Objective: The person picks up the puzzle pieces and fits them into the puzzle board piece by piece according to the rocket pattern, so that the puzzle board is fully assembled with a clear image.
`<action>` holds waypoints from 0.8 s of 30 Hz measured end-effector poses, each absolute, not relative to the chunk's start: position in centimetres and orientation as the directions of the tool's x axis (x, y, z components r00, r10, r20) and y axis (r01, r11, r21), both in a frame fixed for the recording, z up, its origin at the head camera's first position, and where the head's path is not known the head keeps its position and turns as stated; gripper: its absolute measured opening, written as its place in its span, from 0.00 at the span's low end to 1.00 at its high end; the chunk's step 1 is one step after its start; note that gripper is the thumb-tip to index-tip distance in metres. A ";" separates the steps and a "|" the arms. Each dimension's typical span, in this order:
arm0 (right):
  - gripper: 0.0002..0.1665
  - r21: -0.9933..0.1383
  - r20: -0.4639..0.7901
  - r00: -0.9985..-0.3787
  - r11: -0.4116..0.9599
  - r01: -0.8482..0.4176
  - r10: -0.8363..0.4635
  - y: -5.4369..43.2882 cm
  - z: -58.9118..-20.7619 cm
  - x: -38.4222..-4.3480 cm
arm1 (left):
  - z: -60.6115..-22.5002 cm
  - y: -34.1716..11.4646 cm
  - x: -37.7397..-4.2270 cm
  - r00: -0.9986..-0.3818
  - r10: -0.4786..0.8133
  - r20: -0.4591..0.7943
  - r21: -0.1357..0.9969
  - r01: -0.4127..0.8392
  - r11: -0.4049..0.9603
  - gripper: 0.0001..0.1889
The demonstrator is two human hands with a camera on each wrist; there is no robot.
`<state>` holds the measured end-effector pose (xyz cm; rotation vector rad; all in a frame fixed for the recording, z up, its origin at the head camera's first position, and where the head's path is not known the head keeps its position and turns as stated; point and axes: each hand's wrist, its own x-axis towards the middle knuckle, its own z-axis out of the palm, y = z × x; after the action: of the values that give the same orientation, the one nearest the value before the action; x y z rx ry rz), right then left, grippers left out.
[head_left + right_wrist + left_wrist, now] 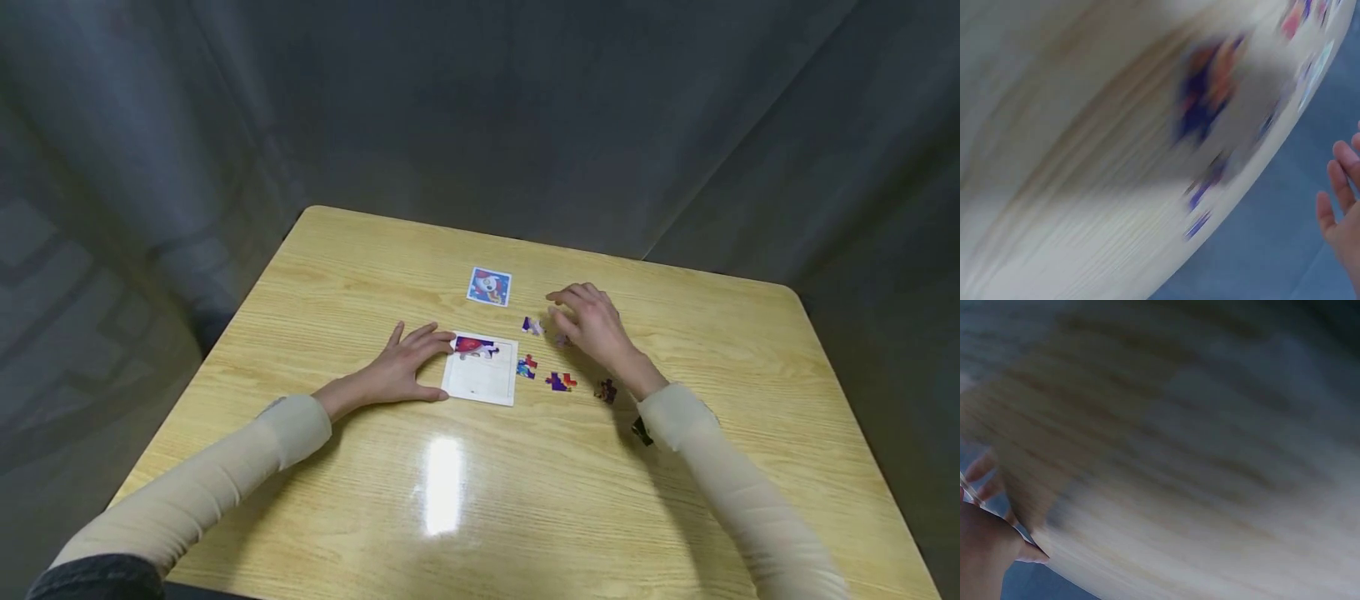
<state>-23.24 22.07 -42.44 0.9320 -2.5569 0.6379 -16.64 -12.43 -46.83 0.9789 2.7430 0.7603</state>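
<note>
A white square puzzle tray (480,382) lies on the table, with joined jigsaw pieces (476,346) of red, purple and white along its upper part. At the tray's left side rests my left hand (395,369), thumb and fingers spread along that edge. My right hand (592,327) is raised over the loose pieces to the right, its fingers slightly bent and nothing visible between them. Beside its fingertips lies a purple and white puzzle piece (532,326); another piece (563,341) is partly hidden under the hand. In the right wrist view, the right hand (1346,206) appears at the edge.
Behind the tray lies a small picture card (489,287). Right of the tray are a red and blue piece (527,367), a purple and red piece (561,382), a brown piece (605,392) and a dark piece (642,431) near the right sleeve. Grey curtains (480,117) surround the wooden table (360,517).
</note>
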 end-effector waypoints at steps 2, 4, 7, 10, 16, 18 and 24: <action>0.12 -0.335 0.469 -0.747 0.687 -0.645 -0.472 24.0 -42.6 -23.7 | -46.9 -12.4 -16.7 -0.781 0.623 0.040 0.502 0.555 0.664 0.37; 0.13 -0.399 0.443 -0.790 0.696 -0.598 -0.425 26.0 -42.8 -24.0 | -47.0 -12.4 -16.8 -0.783 0.620 0.040 0.500 0.553 0.666 0.37; 0.16 -0.497 0.345 -0.876 0.726 -0.474 -0.336 28.6 -43.4 -24.2 | -47.1 -12.4 -16.9 -0.785 0.618 0.046 0.502 0.552 0.665 0.37; 0.18 -0.553 0.229 -0.939 0.759 -0.342 -0.256 30.7 -44.1 -24.1 | -47.1 -12.4 -17.0 -0.785 0.618 0.055 0.501 0.557 0.662 0.37; 0.27 -0.571 0.095 -0.972 0.789 -0.229 -0.213 32.9 -45.3 -23.8 | -47.1 -12.4 -16.9 -0.780 0.623 0.058 0.502 0.562 0.658 0.36; 0.30 -0.564 0.056 -0.976 0.800 -0.206 -0.212 33.2 -45.5 -23.9 | -47.1 -12.4 -16.9 -0.779 0.624 0.056 0.505 0.561 0.655 0.36; 0.35 -0.564 0.032 -0.971 0.797 -0.215 -0.239 33.6 -45.7 -24.4 | -47.1 -12.4 -16.9 -0.782 0.621 0.054 0.504 0.558 0.659 0.36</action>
<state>-24.40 33.55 -45.71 0.3805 -3.0167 0.9389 -16.94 -12.40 -47.13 0.9807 2.7483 0.7732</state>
